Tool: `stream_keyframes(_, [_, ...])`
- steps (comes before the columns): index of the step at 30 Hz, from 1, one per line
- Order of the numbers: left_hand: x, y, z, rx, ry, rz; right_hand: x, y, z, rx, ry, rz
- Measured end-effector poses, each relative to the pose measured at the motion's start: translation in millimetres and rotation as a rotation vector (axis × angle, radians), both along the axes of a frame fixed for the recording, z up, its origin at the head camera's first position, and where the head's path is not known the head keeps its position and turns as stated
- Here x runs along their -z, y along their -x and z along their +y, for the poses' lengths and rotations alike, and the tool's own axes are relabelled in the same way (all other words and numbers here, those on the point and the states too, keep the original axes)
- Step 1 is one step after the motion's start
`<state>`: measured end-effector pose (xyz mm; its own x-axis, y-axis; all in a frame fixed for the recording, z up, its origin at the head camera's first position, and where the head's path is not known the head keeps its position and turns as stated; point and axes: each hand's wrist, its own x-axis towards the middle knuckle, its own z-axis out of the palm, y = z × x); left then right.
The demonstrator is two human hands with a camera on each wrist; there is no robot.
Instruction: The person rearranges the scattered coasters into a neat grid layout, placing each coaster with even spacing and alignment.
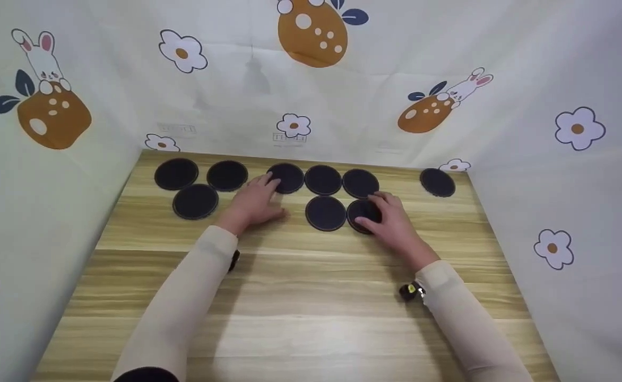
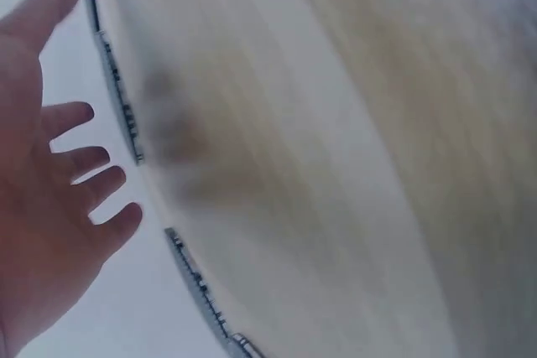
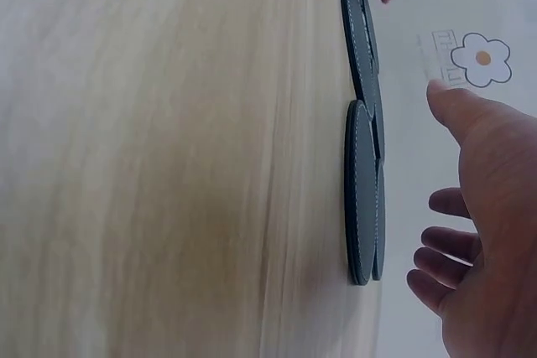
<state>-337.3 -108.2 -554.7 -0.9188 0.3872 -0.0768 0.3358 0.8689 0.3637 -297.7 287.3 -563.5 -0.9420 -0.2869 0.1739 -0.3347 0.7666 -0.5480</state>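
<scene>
Round black coasters with stitched edges lie flat on the wooden table [image 1: 311, 297]. My left hand [image 1: 253, 202] is at a back-row coaster [image 1: 290, 179], its fingertips overlapping the coaster's left edge in the head view. In the left wrist view its fingers [image 2: 105, 186] are spread apart and grip nothing. My right hand [image 1: 396, 227] hovers over the right side of a front-row coaster [image 1: 363, 211], partly covering it. From the right wrist, that hand's thumb and fingers [image 3: 453, 245] look loosely extended, apart from the coasters [image 3: 362, 194].
Beside the front-row coaster is another coaster [image 1: 325, 213]; behind them are two more, a middle coaster [image 1: 323, 180] and a right coaster [image 1: 361, 183]. Three coasters [image 1: 195, 201] cluster at left. A lone coaster [image 1: 438, 182] lies far right. Printed cloth [image 1: 226, 95] walls the table's back and sides.
</scene>
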Motion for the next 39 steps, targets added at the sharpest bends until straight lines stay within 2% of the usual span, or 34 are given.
stream_keyframes(6, [-11.1,-8.5,-12,-0.037,0.012,0.126,-0.5,0.5,5,-0.010,-0.012,0.020])
stream_keyframes(14, [-13.4,-33.3,-42,-0.074,-0.021,0.167,-1.8,0.2,9,-0.007,-0.005,0.018])
stream_keyframes(18, [-11.0,-42.9,-53,-0.081,-0.062,0.158,-1.5,0.9,12,-0.008,-0.029,0.028])
stream_keyframes(23, [-9.2,-46.4,-58,-0.090,-0.104,0.137,-0.8,6.8,17,-0.013,-0.083,0.022])
stream_keyframes(30, [-12.6,-48.3,-59,-0.096,-0.171,0.113,1.7,27.5,26,-0.065,-0.179,-0.060])
stream_keyframes(39, [-10.3,-52.3,-69,-0.108,-0.233,0.079,8.4,50.0,43,-0.154,-0.319,-0.048])
